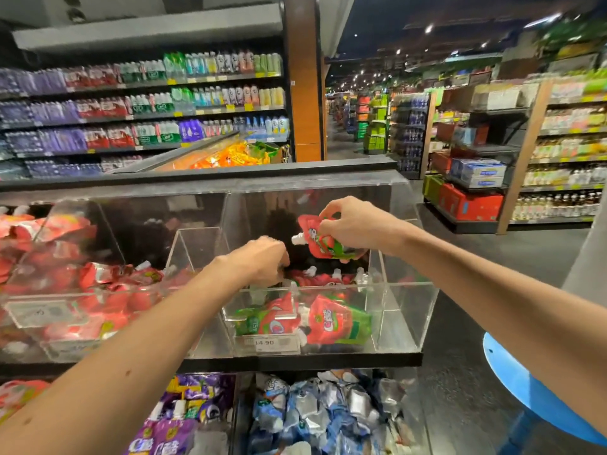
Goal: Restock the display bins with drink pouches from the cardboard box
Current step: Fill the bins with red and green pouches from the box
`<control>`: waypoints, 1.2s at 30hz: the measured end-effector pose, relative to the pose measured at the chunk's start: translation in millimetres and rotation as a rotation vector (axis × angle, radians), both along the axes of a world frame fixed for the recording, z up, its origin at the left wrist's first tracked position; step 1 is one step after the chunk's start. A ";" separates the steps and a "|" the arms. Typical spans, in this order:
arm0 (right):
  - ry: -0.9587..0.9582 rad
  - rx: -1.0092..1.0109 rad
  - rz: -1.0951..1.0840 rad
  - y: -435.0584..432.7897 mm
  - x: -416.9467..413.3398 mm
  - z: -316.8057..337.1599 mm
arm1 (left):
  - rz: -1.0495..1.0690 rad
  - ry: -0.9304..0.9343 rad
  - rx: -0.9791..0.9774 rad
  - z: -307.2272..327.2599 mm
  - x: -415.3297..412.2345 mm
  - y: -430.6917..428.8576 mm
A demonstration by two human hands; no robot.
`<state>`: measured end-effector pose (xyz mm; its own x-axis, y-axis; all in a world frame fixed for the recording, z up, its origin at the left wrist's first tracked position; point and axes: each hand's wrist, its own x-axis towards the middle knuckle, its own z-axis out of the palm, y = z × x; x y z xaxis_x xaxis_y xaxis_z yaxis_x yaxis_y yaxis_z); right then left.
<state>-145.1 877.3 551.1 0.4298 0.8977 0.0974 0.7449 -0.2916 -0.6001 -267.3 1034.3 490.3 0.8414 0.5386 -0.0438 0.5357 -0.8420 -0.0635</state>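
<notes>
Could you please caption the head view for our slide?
Right hand lowers a red-and-green drink pouch into a clear acrylic bin; left hand reaches inside.

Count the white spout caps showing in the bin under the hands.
4, in a row behind the front pouches: one, next, right, left partly covered. More probably lie buried.

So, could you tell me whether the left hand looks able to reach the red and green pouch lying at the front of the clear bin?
Probably yes. The left hand is inside the open-topped clear bin, above and behind the pouch, with nothing between them. Only the acrylic front wall blocks a frontal approach.
</notes>
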 end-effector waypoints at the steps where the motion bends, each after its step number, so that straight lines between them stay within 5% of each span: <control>1: -0.036 -0.019 0.007 3.3 0.8 -2.0 | 0.015 0.019 0.004 -2.2 -0.2 3.1; 6: -0.259 -0.102 -0.033 28.0 -3.3 -17.5 | 0.044 0.041 0.045 2.3 3.1 9.1; 12: -0.430 -0.104 -0.151 59.0 -6.6 -35.7 | 0.052 -0.399 -0.442 33.0 1.1 9.8; 16: -0.432 -0.070 -0.167 77.3 -11.3 -47.2 | 0.039 -0.405 -0.696 30.0 6.1 0.5; 23: -0.075 -0.203 0.020 86.2 -5.0 -50.2 | 0.119 -0.140 -0.432 16.0 15.7 18.4; 27: -0.147 -0.212 0.049 88.1 -5.6 -57.4 | 0.169 0.002 -0.134 -5.3 15.0 27.8; 36: 0.019 -0.145 -0.027 79.7 0.7 -65.2 | 0.070 0.004 -0.177 1.6 13.5 22.6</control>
<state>-144.4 956.9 485.9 0.4541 0.8900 -0.0410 0.7244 -0.3956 -0.5646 -253.8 1056.9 491.9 0.8016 0.5797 -0.1462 0.5937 -0.8006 0.0805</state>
